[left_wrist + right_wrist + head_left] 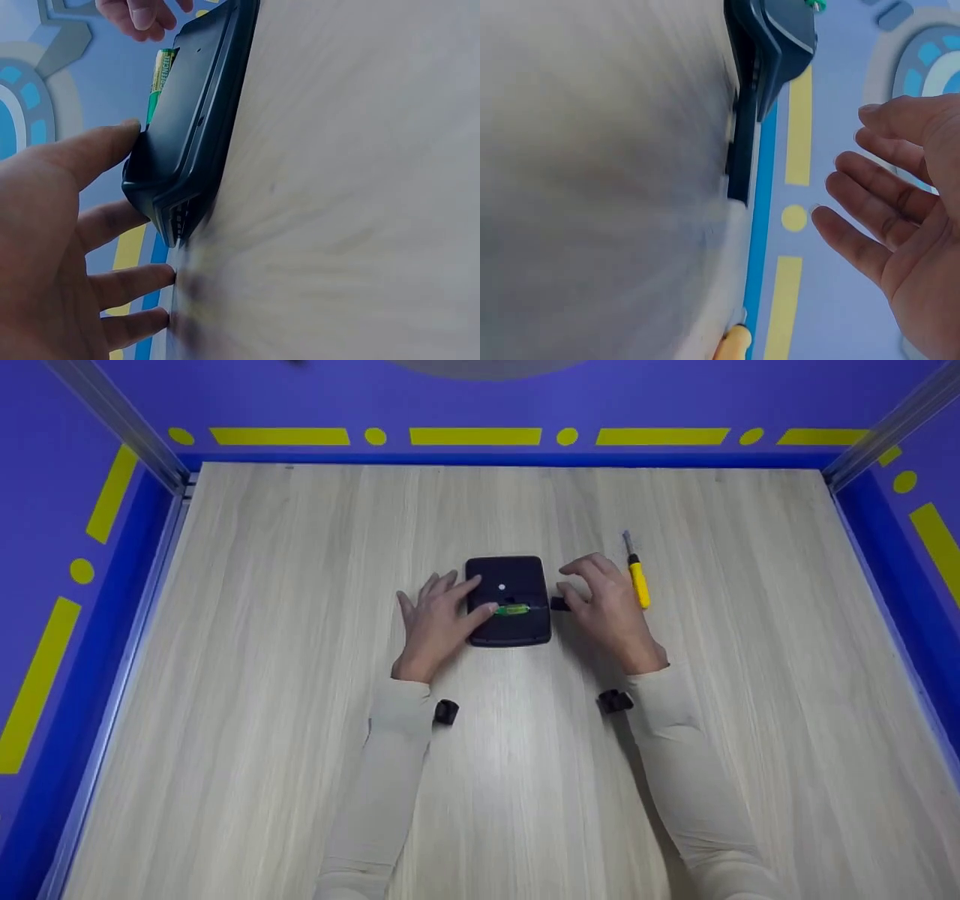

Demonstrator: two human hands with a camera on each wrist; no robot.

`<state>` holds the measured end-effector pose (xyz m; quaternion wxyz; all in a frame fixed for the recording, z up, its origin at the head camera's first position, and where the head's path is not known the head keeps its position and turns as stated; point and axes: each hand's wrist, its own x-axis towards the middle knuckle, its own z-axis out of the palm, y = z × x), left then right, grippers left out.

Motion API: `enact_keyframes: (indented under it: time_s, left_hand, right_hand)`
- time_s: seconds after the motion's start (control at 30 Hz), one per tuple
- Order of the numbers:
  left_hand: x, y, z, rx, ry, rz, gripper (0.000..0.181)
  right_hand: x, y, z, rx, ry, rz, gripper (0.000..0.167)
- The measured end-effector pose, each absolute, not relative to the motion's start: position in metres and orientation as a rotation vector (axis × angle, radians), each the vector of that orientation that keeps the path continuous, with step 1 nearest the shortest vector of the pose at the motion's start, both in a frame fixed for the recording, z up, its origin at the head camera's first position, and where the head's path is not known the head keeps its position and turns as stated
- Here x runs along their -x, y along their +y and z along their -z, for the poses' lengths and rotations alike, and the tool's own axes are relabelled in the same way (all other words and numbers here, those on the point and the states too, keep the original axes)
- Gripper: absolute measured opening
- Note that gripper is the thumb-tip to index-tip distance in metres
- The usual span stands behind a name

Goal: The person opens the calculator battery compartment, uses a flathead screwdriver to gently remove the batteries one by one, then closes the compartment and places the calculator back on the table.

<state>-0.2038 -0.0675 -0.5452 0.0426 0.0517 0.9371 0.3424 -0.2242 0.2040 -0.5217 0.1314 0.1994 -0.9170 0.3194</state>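
Observation:
A flat black device (525, 577) with rounded corners lies on the table, an open battery slot in its upper face. A green and gold battery (514, 610) sits at the slot, also visible in the left wrist view. My left hand (437, 624) is at the device's left edge, thumb on top near the battery's end and the other fingers spread. Right of the device, my right hand (609, 604) hovers with loosely bent fingers and holds nothing. A small black strip-like piece (741, 150) lies beside the device, partly hidden by that hand in the head view.
A screwdriver with a yellow handle (639, 583) lies on the wooden table (300, 547) just right of my right hand. Blue panels with yellow marks (475, 436) stand along the back and both sides. Small black cameras (616, 701) sit at both wrists.

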Motion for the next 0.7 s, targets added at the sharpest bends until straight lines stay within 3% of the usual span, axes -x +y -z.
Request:
enact_keyframes:
  time_s: [0.7]
  left_hand:
    - [0.207,-0.077,0.546,-0.211,2.863,-1.019,0.069]
  right_hand:
    - [0.211,0.178,0.525,-0.83,-2.747,-0.969,0.022]
